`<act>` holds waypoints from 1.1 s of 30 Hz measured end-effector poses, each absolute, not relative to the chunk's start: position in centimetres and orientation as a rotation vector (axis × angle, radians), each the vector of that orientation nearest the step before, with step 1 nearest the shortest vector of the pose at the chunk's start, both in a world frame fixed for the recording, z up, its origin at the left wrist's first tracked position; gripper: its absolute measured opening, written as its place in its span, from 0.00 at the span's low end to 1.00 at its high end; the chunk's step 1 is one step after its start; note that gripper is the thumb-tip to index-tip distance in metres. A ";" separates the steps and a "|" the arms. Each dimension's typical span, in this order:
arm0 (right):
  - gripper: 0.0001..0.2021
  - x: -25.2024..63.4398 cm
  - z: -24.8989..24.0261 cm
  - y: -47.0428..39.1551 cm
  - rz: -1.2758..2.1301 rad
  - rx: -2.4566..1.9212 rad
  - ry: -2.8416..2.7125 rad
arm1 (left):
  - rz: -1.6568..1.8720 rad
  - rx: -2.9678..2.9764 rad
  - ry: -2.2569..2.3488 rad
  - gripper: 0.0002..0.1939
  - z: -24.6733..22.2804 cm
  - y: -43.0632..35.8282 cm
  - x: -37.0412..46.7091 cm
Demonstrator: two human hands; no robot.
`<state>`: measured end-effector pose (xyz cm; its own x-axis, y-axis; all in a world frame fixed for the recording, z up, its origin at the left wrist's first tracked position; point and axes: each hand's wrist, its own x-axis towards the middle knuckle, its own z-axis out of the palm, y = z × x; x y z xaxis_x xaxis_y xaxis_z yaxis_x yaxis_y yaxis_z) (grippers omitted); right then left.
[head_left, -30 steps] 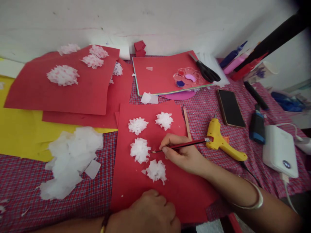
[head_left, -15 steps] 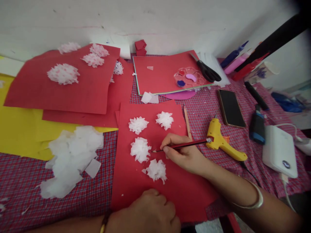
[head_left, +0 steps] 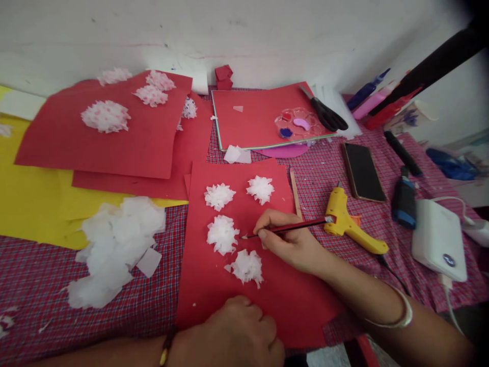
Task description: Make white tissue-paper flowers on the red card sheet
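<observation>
In my right hand (head_left: 288, 242) I hold a red and black pencil (head_left: 305, 224), pinched between thumb and fingers. Its sharpened tip is at the red paper sheet (head_left: 214, 306), just right of a white ruffled tissue puff (head_left: 222, 234). Below the tip lies a second puff (head_left: 247, 267), and two more, a left puff (head_left: 219, 197) and a right puff (head_left: 260, 189), sit higher on the sheet. My left hand (head_left: 233, 331) rests curled on the sheet's lower part; its fingertips are hidden beneath it.
Loose white tissue squares (head_left: 114, 244) are piled at left. Behind are red sheets with spotted puffs (head_left: 106, 116), a paint palette (head_left: 298, 122) and scissors (head_left: 326, 112). On the right lie a yellow glue gun (head_left: 344, 219), a phone (head_left: 364, 172) and a white power bank (head_left: 439, 239).
The view has shifted slightly, so the papers and puffs appear a little further right. My right hand stays nearly in place with the pencil; my left hand stays on the sheet.
</observation>
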<state>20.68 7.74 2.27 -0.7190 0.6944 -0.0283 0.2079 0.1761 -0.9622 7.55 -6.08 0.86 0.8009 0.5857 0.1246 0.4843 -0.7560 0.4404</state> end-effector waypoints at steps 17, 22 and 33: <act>0.05 20.9 2.1 7.9 1.603 -0.878 -1.909 | 0.378 2.602 0.806 0.12 1.0 -6.2 7.3; 0.10 21.2 2.1 8.1 1.644 -0.968 -1.800 | 0.366 2.585 0.809 0.11 1.1 -6.3 7.3; 0.16 21.5 2.3 7.3 1.711 -0.883 -1.900 | 0.407 2.600 0.834 0.09 0.6 -6.4 7.4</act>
<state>21.46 7.27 2.28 -0.7031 0.7045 -0.0967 0.1695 0.0340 -0.9849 7.42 -6.45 0.56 0.7822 0.6034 0.1553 0.4936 -0.7522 0.4365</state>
